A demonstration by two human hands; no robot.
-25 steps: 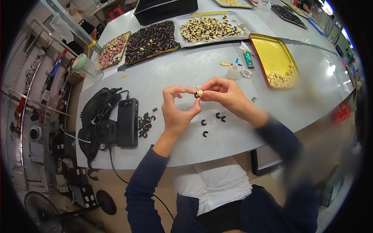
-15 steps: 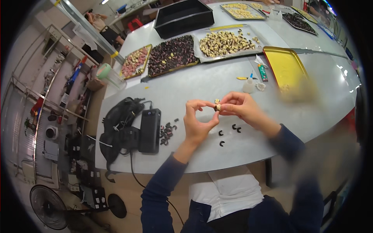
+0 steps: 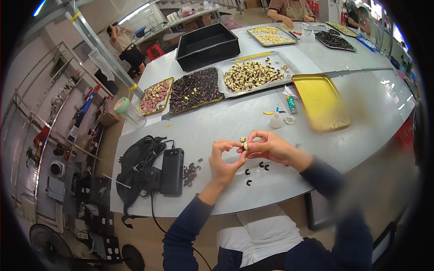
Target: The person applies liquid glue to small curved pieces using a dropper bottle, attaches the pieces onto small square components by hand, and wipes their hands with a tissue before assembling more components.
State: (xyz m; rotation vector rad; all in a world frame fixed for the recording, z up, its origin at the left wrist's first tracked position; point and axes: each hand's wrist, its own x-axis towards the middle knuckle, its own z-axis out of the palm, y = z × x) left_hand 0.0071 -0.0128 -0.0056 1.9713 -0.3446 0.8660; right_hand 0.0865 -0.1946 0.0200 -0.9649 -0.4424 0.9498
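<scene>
Over the near part of the table, my left hand (image 3: 222,163) and my right hand (image 3: 273,149) meet fingertip to fingertip. Both pinch a small cream-and-black piece (image 3: 245,145), partly covered by the fingers; its exact kind is too small to make out. Below the hands lie several black C-shaped pieces (image 3: 248,182) on the grey tabletop (image 3: 212,124). To the left of my left hand is a loose pile of dark curved pieces (image 3: 190,175), some with pinkish parts. A small squeeze bottle (image 3: 275,119) stands beyond my right hand, next to a crumpled white tissue (image 3: 289,120).
Farther back are a tray of cream-and-dark pieces (image 3: 253,74), a tray of dark pieces (image 3: 195,90) and a black bin (image 3: 208,47). A yellow tray (image 3: 318,99) lies at right. A black power bank (image 3: 172,171) and cables sit at left. Another person (image 3: 289,13) works across the table.
The whole view has tipped upward, so the table and hands appear lower and more of the far side shows. Both hands keep their pinch on the small piece.
</scene>
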